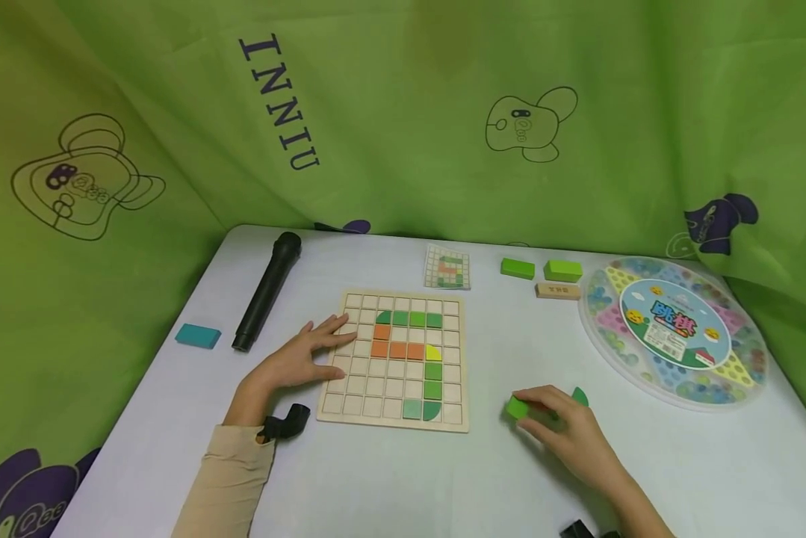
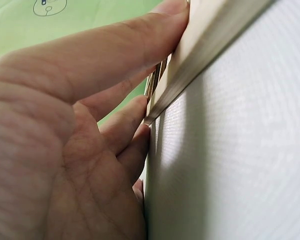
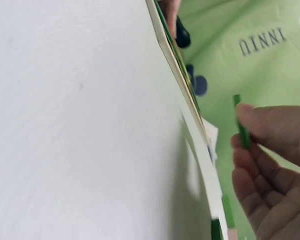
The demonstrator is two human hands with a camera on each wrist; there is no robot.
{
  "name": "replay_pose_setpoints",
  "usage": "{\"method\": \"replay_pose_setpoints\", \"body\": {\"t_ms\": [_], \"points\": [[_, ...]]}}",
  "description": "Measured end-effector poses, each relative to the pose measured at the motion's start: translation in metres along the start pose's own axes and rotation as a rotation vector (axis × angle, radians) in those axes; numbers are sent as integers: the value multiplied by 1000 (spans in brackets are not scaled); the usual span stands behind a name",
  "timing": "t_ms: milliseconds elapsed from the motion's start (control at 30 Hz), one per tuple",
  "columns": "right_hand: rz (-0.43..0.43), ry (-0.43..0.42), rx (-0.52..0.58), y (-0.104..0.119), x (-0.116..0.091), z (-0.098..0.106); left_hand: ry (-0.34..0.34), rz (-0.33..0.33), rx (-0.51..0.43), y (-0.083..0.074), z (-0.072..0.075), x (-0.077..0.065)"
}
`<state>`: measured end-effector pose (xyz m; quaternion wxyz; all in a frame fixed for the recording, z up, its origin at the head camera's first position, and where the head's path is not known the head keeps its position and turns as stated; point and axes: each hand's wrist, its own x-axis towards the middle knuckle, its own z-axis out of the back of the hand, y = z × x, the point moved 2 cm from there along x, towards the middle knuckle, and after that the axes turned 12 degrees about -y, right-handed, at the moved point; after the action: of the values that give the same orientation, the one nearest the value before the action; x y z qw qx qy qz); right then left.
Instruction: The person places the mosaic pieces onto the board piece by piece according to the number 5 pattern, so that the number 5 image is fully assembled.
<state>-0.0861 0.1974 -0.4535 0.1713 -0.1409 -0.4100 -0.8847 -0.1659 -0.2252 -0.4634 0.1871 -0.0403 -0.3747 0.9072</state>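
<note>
A wooden grid board [image 1: 394, 427] lies on the white table, with orange, green and yellow tiles [image 1: 398, 350] set in some of its squares. My left hand [image 1: 302, 357] rests at the board's left side, fingers spread and touching its edge; the left wrist view shows the thumb on the wooden rim [image 2: 177, 82]. To the right of the board, my right hand [image 1: 567, 430] pinches a small green square tile [image 1: 517, 408] between thumb and fingers. In the right wrist view that tile [image 3: 244, 131] is held edge-on, above the table. A rounded green tile [image 1: 580, 397] shows partly behind the right hand.
Behind the board lies a pattern card [image 1: 447, 267]. Two green blocks [image 1: 518, 268] and a wooden block [image 1: 557, 291] are at the back right, beside a round Chinese checkers box [image 1: 674, 329]. A black microphone [image 1: 267, 291] and a teal block [image 1: 198, 335] lie at left.
</note>
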Motion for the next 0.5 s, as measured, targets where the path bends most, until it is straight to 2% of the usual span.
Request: {"method": "replay_pose_setpoints", "body": {"t_ms": [167,500], "points": [[-20,66,137,12,13,-18,3,-12,1,3,-1,-1],[79,210,220,53,38,-73,-13,-36,8,4,-1,-2]]}}
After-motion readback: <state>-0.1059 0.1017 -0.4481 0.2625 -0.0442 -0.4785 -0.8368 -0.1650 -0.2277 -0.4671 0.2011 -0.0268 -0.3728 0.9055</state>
